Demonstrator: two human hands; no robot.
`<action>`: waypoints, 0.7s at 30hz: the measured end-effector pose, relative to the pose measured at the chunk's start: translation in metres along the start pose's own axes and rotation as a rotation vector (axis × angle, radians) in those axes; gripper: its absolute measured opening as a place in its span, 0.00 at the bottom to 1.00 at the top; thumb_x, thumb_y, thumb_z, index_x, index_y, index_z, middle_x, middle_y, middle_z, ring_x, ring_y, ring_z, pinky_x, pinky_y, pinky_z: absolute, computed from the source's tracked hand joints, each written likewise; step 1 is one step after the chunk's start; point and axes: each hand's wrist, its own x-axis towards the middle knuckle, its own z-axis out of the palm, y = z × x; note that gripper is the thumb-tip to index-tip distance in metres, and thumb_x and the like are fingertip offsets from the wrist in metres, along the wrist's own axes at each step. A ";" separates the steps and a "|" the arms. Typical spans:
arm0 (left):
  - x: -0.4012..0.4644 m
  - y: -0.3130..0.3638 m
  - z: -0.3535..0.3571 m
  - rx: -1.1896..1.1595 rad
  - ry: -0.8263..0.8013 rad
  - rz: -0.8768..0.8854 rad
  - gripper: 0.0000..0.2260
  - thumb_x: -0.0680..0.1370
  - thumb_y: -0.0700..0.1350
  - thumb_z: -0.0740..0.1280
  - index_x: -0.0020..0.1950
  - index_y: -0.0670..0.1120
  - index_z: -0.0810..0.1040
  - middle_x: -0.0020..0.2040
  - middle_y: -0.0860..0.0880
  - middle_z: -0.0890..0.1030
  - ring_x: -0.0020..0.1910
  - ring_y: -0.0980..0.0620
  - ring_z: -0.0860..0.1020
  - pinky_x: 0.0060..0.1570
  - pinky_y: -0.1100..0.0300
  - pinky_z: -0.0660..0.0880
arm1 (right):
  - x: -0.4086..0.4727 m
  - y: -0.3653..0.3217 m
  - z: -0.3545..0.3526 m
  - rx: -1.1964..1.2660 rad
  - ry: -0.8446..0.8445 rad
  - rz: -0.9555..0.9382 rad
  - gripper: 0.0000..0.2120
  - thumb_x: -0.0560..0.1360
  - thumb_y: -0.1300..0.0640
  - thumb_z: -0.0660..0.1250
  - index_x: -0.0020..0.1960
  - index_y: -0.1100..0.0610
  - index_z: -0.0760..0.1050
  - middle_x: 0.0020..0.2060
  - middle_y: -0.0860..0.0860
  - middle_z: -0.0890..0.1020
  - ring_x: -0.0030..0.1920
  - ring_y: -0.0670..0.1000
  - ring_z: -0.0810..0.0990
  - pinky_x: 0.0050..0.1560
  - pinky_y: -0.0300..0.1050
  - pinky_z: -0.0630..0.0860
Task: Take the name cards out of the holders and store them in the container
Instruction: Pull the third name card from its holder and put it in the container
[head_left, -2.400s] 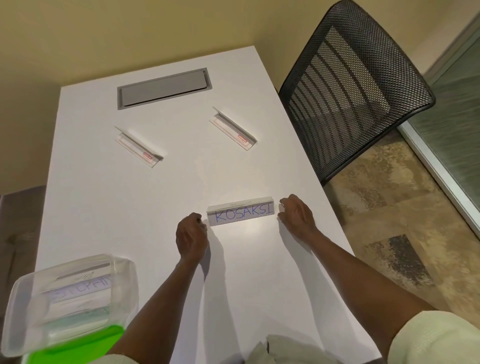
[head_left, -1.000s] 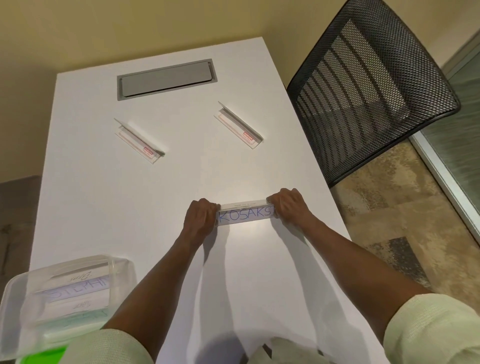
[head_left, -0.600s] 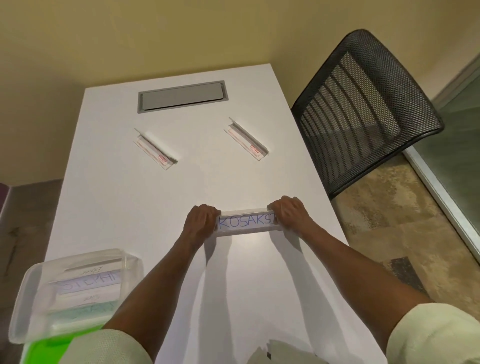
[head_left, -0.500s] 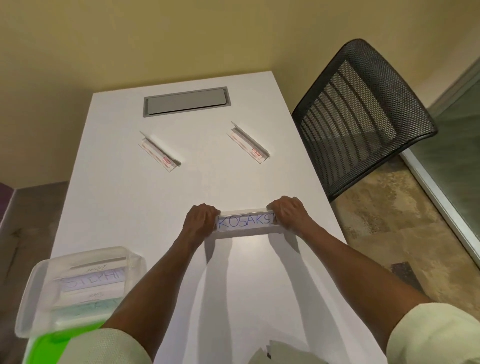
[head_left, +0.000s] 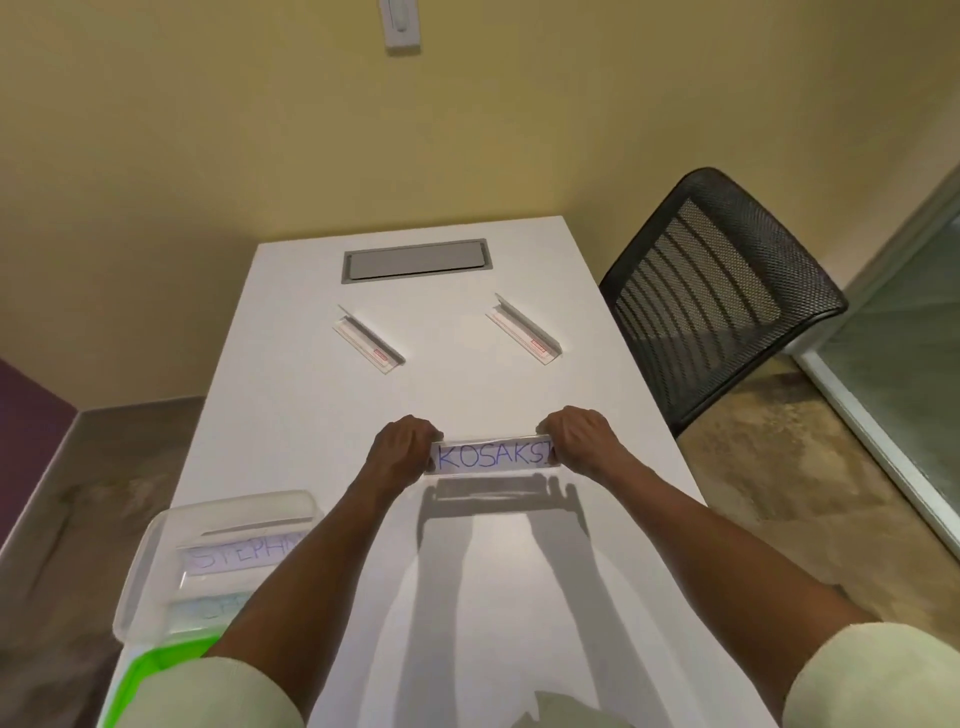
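A clear holder with a white name card reading KOSAKSI (head_left: 492, 457) is held above the white table (head_left: 311, 415); its shadow falls on the table below. My left hand (head_left: 402, 449) grips its left end and my right hand (head_left: 584, 441) grips its right end. Two more clear holders lie flat farther back, one on the left (head_left: 370, 339) and one on the right (head_left: 523, 329). A clear plastic container (head_left: 156, 561) at the near left holds name cards, one reading STEPH; my left forearm covers part of it.
A grey cable hatch (head_left: 415, 260) is set into the table's far end. A black mesh chair (head_left: 722, 291) stands at the right edge. A green lid (head_left: 156, 670) lies under the container. A glass partition (head_left: 904, 374) is at far right.
Both hands closed on the ends of the KOSAKSI holder and raised it off the table. The camera tilted up, showing more wall.
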 end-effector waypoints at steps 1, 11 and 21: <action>-0.003 -0.004 -0.004 0.004 0.006 0.004 0.16 0.72 0.39 0.68 0.60 0.46 0.80 0.56 0.44 0.82 0.56 0.43 0.77 0.50 0.58 0.70 | -0.001 -0.006 -0.003 0.001 0.005 -0.002 0.08 0.70 0.59 0.68 0.49 0.55 0.78 0.45 0.55 0.82 0.49 0.59 0.79 0.39 0.44 0.66; -0.049 -0.058 -0.032 0.050 0.052 -0.007 0.18 0.73 0.39 0.70 0.63 0.46 0.79 0.59 0.45 0.81 0.59 0.44 0.76 0.54 0.56 0.71 | -0.005 -0.080 -0.023 0.045 0.042 -0.019 0.07 0.65 0.61 0.71 0.43 0.57 0.78 0.40 0.58 0.82 0.43 0.60 0.80 0.36 0.43 0.61; -0.105 -0.122 -0.052 0.084 0.079 -0.081 0.19 0.73 0.40 0.72 0.63 0.46 0.79 0.60 0.45 0.80 0.61 0.46 0.76 0.57 0.56 0.71 | -0.002 -0.165 -0.028 -0.005 0.068 -0.132 0.06 0.66 0.59 0.71 0.43 0.58 0.79 0.40 0.58 0.83 0.42 0.61 0.81 0.35 0.43 0.64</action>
